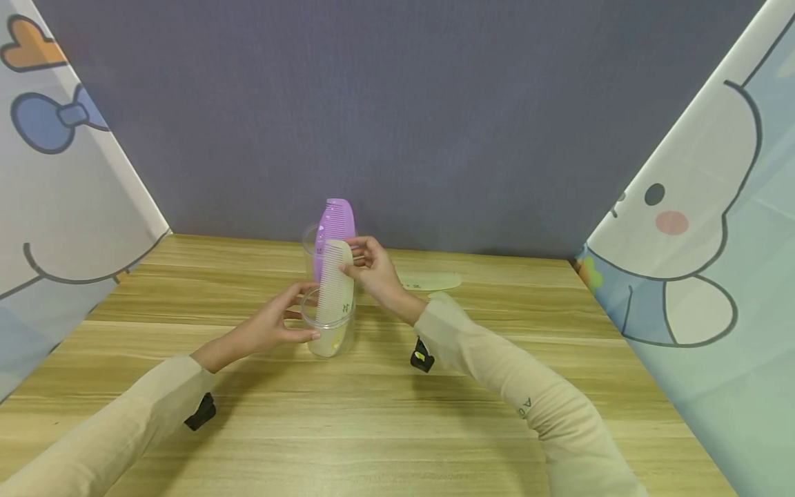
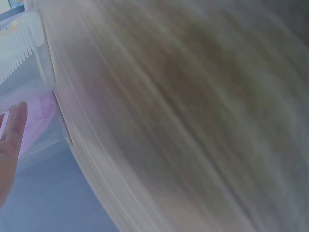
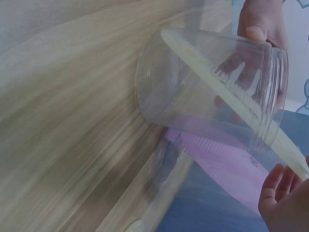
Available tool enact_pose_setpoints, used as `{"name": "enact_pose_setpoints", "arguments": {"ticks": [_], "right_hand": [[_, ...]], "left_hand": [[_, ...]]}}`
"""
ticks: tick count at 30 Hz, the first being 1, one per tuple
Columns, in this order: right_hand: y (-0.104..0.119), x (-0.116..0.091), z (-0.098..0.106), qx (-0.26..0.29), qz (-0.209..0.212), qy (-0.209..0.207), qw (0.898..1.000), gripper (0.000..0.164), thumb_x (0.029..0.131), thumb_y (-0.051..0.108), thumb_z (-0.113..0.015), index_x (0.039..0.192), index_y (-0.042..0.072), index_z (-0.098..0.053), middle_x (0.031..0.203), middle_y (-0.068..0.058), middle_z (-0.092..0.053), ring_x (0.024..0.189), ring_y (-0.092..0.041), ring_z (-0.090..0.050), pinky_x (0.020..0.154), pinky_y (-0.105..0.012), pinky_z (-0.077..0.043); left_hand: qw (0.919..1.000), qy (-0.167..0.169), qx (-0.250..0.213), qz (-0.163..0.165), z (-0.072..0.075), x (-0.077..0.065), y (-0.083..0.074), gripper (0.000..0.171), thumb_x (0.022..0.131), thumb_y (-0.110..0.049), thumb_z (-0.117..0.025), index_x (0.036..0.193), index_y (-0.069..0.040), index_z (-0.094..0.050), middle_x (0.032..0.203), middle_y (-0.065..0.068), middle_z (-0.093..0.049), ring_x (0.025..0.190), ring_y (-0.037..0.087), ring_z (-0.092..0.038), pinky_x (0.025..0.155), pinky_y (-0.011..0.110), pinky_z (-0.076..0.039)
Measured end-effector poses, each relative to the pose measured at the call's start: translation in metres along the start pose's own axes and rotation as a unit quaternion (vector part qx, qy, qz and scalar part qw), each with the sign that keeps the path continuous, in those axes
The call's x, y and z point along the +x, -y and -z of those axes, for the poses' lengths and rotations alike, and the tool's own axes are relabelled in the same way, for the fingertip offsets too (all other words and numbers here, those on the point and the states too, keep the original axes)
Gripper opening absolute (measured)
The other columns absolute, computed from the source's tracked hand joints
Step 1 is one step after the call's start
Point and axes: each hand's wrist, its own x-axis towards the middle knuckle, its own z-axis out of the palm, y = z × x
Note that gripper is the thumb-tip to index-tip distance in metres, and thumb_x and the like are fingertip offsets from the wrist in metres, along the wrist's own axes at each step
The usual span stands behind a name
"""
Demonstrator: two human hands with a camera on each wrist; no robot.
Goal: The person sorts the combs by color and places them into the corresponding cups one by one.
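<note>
A clear jar (image 1: 350, 337) stands on the table, with a pale yellow comb (image 1: 335, 283) slanting inside it and rising past the rim. My right hand (image 1: 373, 273) pinches the comb's upper end between thumb and fingers. Around the near jar's left side curves my left hand (image 1: 279, 321), its thumb against the wall by the rim; the right wrist view shows the left fingers (image 3: 241, 72) through the clear wall. Just behind, a purple comb (image 1: 337, 219) leans in a second clear jar (image 1: 308, 241). The left wrist view catches only part of the left hand (image 2: 9, 145).
Another pale comb (image 1: 437, 280) lies flat on the wooden table (image 1: 348, 428), behind my right forearm. A dark grey panel (image 1: 397, 124) rises along the back edge. Cartoon-printed sheets (image 1: 683, 276) flank both sides.
</note>
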Motion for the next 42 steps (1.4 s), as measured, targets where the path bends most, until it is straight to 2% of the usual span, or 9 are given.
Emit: {"name": "enact_pose_setpoints", "arguments": {"ticks": [8,14,20,22,25,33,42], "right_hand": [[0.001,-0.001,0.008,0.007,0.0,0.004,1.0,0.041,0.079,-0.008,-0.061,0.118,0.0,-0.049,0.108,-0.021,-0.057,0.089,-0.025,-0.057,0.075,-0.024,-0.055],[0.001,-0.001,0.017,0.004,0.006,0.01,1.0,0.039,0.081,-0.004,-0.062,0.118,-0.002,-0.049,0.109,-0.022,-0.057,0.088,-0.024,-0.057,0.077,-0.034,-0.056],[0.0,-0.001,0.028,0.004,0.005,0.007,1.0,0.039,0.083,-0.002,-0.061,0.119,-0.003,-0.048,0.111,-0.023,-0.058,0.088,-0.019,-0.056,0.075,-0.024,-0.054],[-0.001,-0.001,0.031,-0.003,0.001,0.005,1.0,0.038,0.083,-0.001,-0.062,0.118,-0.002,-0.049,0.111,-0.022,-0.058,0.09,-0.021,-0.056,0.075,-0.022,-0.053],[-0.005,-0.001,0.036,-0.015,-0.004,0.005,1.0,0.037,0.083,-0.001,-0.062,0.118,-0.001,-0.049,0.112,-0.021,-0.058,0.094,-0.026,-0.056,0.075,-0.025,-0.053],[-0.02,-0.001,0.051,-0.053,-0.002,0.01,0.999,0.038,0.084,-0.002,-0.061,0.119,-0.005,-0.047,0.114,-0.027,-0.054,0.095,-0.031,-0.055,0.076,-0.023,-0.051],[-0.038,0.001,0.068,-0.118,-0.022,0.021,0.993,0.035,0.085,0.001,-0.061,0.118,0.001,-0.048,0.117,-0.023,-0.052,0.1,-0.032,-0.054,0.082,-0.033,-0.052]], "left_hand": [[1.0,-0.001,0.002,0.0,0.001,-0.001,0.001,0.078,0.073,-0.013,-0.077,0.136,-0.005,-0.031,0.131,0.018,-0.045,0.111,0.038,-0.053,0.084,0.042,-0.055],[1.0,-0.002,0.004,-0.002,0.001,-0.001,0.001,0.078,0.072,-0.012,-0.077,0.135,-0.005,-0.032,0.13,0.018,-0.045,0.111,0.037,-0.053,0.083,0.041,-0.055],[1.0,-0.002,0.005,-0.003,0.001,-0.001,0.0,0.078,0.072,-0.012,-0.077,0.135,-0.005,-0.032,0.13,0.018,-0.045,0.111,0.037,-0.053,0.083,0.04,-0.055],[1.0,-0.002,0.006,-0.002,0.001,-0.001,0.0,0.077,0.072,-0.013,-0.077,0.135,-0.005,-0.032,0.13,0.017,-0.046,0.111,0.037,-0.053,0.084,0.04,-0.055],[1.0,-0.002,0.006,0.0,0.001,-0.001,0.0,0.078,0.072,-0.013,-0.077,0.135,-0.005,-0.032,0.13,0.017,-0.046,0.111,0.037,-0.053,0.084,0.039,-0.055],[1.0,-0.001,0.01,-0.001,0.001,-0.001,0.001,0.078,0.073,-0.014,-0.077,0.135,-0.004,-0.032,0.13,0.018,-0.046,0.111,0.037,-0.053,0.084,0.038,-0.055],[1.0,-0.001,0.01,0.002,0.001,-0.001,0.0,0.077,0.073,-0.015,-0.077,0.135,-0.006,-0.033,0.13,0.018,-0.046,0.112,0.037,-0.053,0.085,0.037,-0.055]]}}
